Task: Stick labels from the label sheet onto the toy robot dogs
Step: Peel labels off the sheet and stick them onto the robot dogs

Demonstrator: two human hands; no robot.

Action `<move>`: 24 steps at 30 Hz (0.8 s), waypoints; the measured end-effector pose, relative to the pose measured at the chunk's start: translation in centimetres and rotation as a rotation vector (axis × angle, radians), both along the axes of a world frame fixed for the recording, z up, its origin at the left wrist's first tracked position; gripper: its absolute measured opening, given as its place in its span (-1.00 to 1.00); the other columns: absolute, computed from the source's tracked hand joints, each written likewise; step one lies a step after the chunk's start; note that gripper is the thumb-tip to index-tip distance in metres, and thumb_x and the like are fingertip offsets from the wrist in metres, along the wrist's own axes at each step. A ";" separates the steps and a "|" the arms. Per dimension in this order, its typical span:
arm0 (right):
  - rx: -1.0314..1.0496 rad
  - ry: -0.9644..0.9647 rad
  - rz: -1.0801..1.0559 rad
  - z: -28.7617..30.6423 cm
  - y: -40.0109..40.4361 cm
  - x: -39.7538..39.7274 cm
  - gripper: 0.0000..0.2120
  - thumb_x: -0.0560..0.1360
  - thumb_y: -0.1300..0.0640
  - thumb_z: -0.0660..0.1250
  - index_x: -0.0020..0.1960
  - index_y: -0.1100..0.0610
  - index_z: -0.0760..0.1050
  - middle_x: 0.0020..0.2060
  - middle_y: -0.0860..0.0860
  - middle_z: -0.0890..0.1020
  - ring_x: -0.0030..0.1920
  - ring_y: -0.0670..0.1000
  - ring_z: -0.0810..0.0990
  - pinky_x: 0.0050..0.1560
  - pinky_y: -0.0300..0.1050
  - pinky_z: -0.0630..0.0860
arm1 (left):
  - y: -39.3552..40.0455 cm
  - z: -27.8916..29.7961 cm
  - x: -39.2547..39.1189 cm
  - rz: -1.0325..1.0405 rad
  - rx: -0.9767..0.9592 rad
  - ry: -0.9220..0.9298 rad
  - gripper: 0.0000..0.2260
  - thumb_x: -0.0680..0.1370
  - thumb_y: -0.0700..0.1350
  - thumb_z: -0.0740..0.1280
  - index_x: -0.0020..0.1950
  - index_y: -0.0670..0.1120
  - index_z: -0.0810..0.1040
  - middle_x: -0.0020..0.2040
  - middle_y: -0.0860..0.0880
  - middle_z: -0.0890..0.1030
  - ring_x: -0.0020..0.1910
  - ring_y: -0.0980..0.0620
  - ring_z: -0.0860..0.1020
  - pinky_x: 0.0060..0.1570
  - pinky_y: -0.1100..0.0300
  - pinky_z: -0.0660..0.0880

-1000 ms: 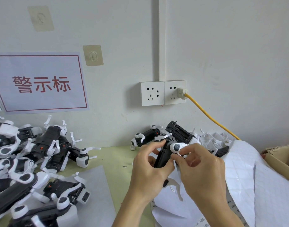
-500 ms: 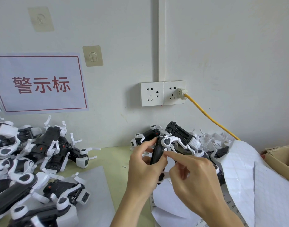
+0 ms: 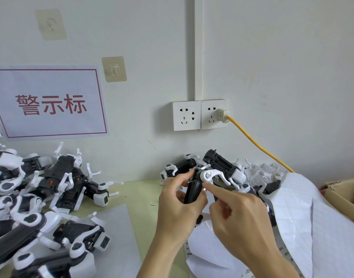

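Gripping a black-and-white toy robot dog (image 3: 194, 189) above the green table (image 3: 140, 197), the left hand (image 3: 178, 207) has its fingers curled round the black body, thumb and forefinger near the white leg joint. The right hand (image 3: 238, 215) stretches its forefinger so the tip presses the dog's body just under that joint — the other fingers are curled in and hold nothing I can see. Curled label sheets (image 3: 304, 213) lie at the right, beside a cardboard box (image 3: 344, 195). More dogs are heaped at the left (image 3: 42, 193) and behind the hands (image 3: 222, 165). A yellow cable (image 3: 258, 147) runs from the wall socket (image 3: 214, 114).
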State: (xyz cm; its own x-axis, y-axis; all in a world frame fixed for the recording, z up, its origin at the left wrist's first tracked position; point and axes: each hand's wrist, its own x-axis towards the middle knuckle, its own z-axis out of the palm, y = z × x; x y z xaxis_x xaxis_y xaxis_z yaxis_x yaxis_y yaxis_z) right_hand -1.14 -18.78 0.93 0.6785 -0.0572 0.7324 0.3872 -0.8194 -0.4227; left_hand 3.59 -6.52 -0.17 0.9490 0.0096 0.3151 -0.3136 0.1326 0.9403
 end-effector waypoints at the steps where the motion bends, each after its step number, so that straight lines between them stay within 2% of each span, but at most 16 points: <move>1: 0.002 -0.013 0.004 0.0 0.0 0.0 -0.58 0.31 0.23 0.27 0.06 -0.06 0.72 -0.57 -0.16 0.27 -0.52 -0.09 0.21 -0.55 -0.19 0.28 | 0.0 0.0 0.0 -0.005 -0.008 0.013 -0.59 0.34 -0.11 0.49 0.14 0.21 0.65 0.01 -0.05 0.57 -0.32 -0.09 0.56 -0.52 0.22 0.43; 4: 0.035 -0.044 0.018 -0.1 -0.1 0.1 -0.60 0.31 0.25 0.26 0.01 -0.04 0.72 -0.57 -0.12 0.32 -0.53 -0.05 0.25 -0.53 -0.21 0.28 | 0.2 -0.1 0.3 -0.006 -0.025 0.035 -0.61 0.44 -0.20 0.52 0.19 0.15 0.63 -0.28 0.07 0.60 -0.43 -0.04 0.50 -0.56 0.26 0.34; 5: 0.039 -0.048 0.026 -0.1 -0.2 0.1 -0.60 0.31 0.26 0.26 0.00 -0.04 0.72 -0.58 -0.10 0.35 -0.54 -0.02 0.28 -0.52 -0.21 0.28 | 0.3 -0.1 0.3 0.002 -0.022 0.037 -0.62 0.48 -0.23 0.51 0.20 0.14 0.62 -0.32 0.08 0.60 -0.45 -0.02 0.49 -0.58 0.27 0.33; 10: 0.023 -0.013 0.055 0.0 -0.1 -0.1 -0.60 0.31 0.26 0.27 0.00 -0.03 0.73 -0.58 -0.09 0.37 -0.53 -0.01 0.31 -0.52 -0.26 0.19 | 0.2 -0.1 0.3 0.007 -0.026 0.030 -0.62 0.48 -0.22 0.51 0.22 0.12 0.62 -0.08 -0.04 0.58 -0.48 0.00 0.48 -0.61 0.29 0.30; 12: 0.028 -0.002 0.052 0.0 0.0 0.0 -0.59 0.31 0.25 0.26 0.01 -0.05 0.72 -0.58 -0.11 0.31 -0.53 -0.04 0.26 -0.51 -0.27 0.17 | 0.3 -0.1 0.2 -0.004 -0.027 0.010 -0.63 0.49 -0.23 0.50 0.22 0.11 0.62 -0.14 0.01 0.59 -0.48 0.00 0.47 -0.61 0.29 0.30; 14: 0.026 0.002 0.045 0.0 0.0 0.0 -0.58 0.31 0.25 0.26 0.03 -0.05 0.72 -0.57 -0.13 0.26 -0.52 -0.06 0.21 -0.50 -0.27 0.16 | 0.3 -0.1 0.2 -0.018 -0.028 0.002 -0.64 0.50 -0.25 0.48 0.22 0.10 0.61 -0.28 0.08 0.58 -0.48 -0.01 0.45 -0.60 0.28 0.30; 16: 0.023 0.015 0.031 0.1 0.1 0.0 -0.56 0.30 0.25 0.26 0.05 -0.05 0.72 -0.57 -0.14 0.23 -0.52 -0.06 0.19 -0.52 -0.24 0.20 | 0.3 -0.2 0.2 -0.026 -0.024 0.006 -0.64 0.51 -0.26 0.47 0.22 0.09 0.61 -0.36 0.12 0.57 -0.50 -0.01 0.43 -0.60 0.27 0.30; 18: 0.030 0.033 0.016 0.0 0.1 0.0 -0.54 0.30 0.24 0.25 0.08 -0.06 0.71 -0.58 -0.14 0.21 -0.53 -0.09 0.18 -0.54 -0.19 0.26 | 0.3 -0.2 0.2 -0.029 -0.026 0.010 -0.64 0.51 -0.27 0.46 0.23 0.07 0.61 -0.37 0.12 0.57 -0.51 0.00 0.42 -0.59 0.27 0.31; 21: 0.040 0.033 0.030 0.1 0.2 0.0 -0.54 0.30 0.25 0.25 0.10 -0.05 0.71 -0.59 -0.19 0.17 -0.54 -0.17 0.15 -0.51 -0.26 0.17 | 0.3 -0.1 0.2 -0.024 -0.025 0.028 -0.65 0.51 -0.24 0.48 0.20 0.13 0.62 -0.33 0.12 0.58 -0.49 -0.01 0.46 -0.56 0.27 0.34; 24: 0.037 0.023 0.064 0.2 0.2 -0.2 -0.55 0.31 0.27 0.26 0.10 -0.01 0.71 -0.57 -0.19 0.19 -0.53 -0.09 0.16 -0.50 -0.26 0.15 | 0.4 0.0 0.2 -0.020 -0.025 0.035 -0.69 0.52 -0.16 0.48 0.16 0.21 0.63 -0.26 0.12 0.60 -0.35 -0.06 0.55 -0.39 0.09 0.41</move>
State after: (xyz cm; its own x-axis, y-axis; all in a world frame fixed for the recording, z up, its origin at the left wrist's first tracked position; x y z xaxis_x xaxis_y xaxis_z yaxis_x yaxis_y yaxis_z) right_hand -1.36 -18.62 1.14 0.6983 -0.0400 0.7147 0.4282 -0.7768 -0.4618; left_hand 3.80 -6.15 -0.22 0.9596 -0.0017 0.2813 -0.2774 0.1616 0.9471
